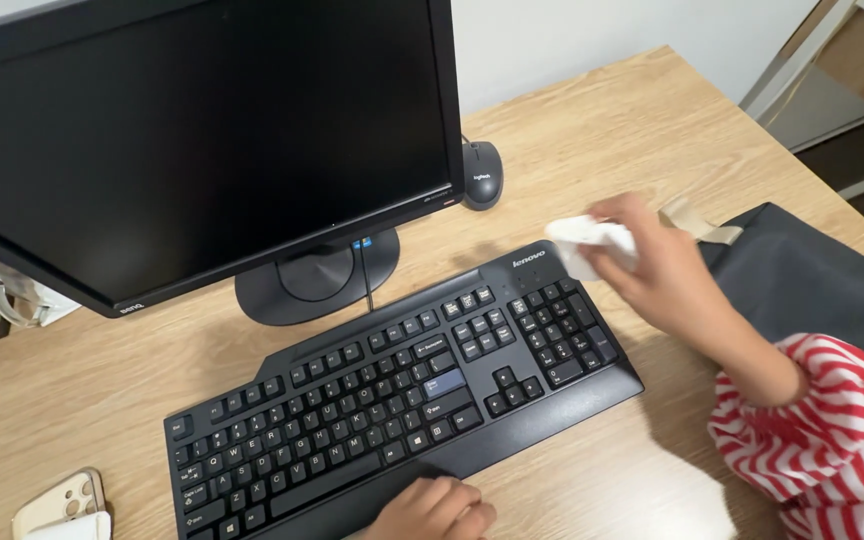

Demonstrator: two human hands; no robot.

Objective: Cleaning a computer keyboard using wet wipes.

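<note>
the right hand (pixel 657 275) holds a crumpled white cloth (pixel 584 240) in a closed grip, pressing it at the far right corner of the black keyboard (pixel 402 390), just above the number pad. the arm wears a red-and-white striped sleeve (pixel 822 440). the left hand (pixel 437 510) rests curled against the keyboard's near edge, by the palm rest; its grip is closed loosely on nothing that shows, seemingly steadying the board.

judging by where the cloth sits, the wiping looks to be at the keyboard's top right corner only; the long run of letter keys to the left of the cloth shows no cloth on it, and whether it is already wiped cannot be told.

behind the keyboard stands a dark monitor (pixel 202 140) on a round stand, with a black mouse (pixel 481 173) behind the keyboard's right end. a dark bag (pixel 812 275) lies right of the keyboard, and a phone in a pale case (pixel 57 503) lies left of it, all on the wooden desk (pixel 602 130).
</note>
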